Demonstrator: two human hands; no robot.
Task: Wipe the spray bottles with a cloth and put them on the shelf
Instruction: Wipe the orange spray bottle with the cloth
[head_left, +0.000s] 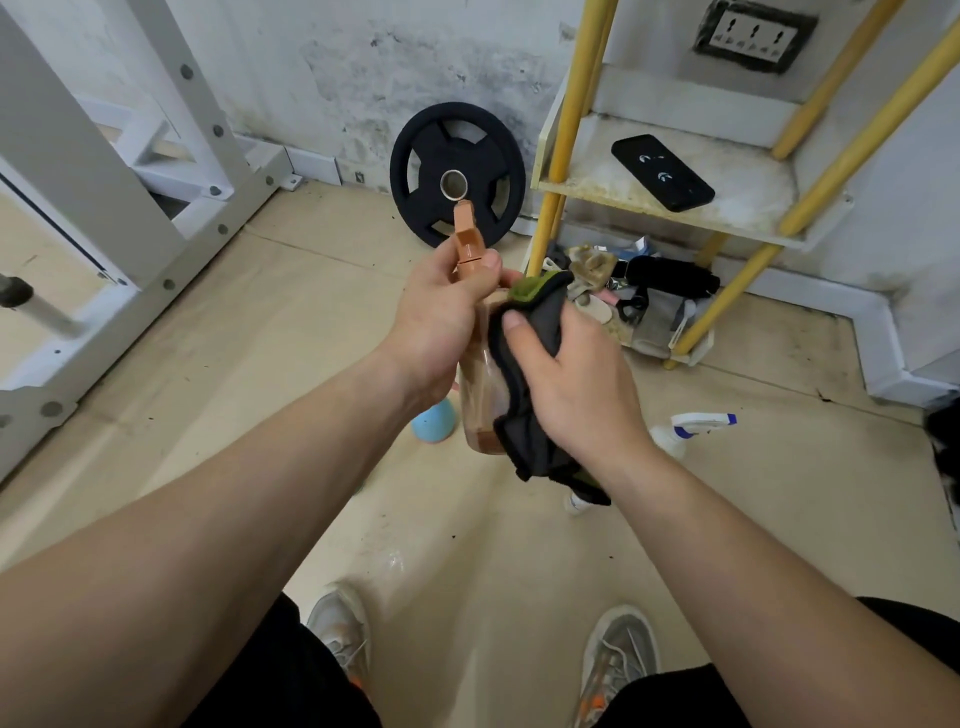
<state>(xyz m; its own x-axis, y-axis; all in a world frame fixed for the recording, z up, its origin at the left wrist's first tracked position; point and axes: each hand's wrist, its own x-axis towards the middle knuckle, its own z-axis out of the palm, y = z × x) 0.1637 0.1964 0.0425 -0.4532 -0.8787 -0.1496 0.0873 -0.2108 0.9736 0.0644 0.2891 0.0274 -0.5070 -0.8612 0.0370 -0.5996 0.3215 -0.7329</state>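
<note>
My left hand (441, 317) had its fingers closed around the neck of the brown spray bottle (480, 384), held upright above the floor (260, 338). My right hand (576, 384) pressed a dark cloth (524, 415) against its side. A white spray bottle (685, 431) lay on the floor near the yellow-framed shelf (649, 200).

Single head-worn view, wide-angle, looking forward and down.
It looks steeply past both forearms, close to the hands, onto the floor (234, 364), the shoes below and the shelf (675, 208) ahead right.
</note>
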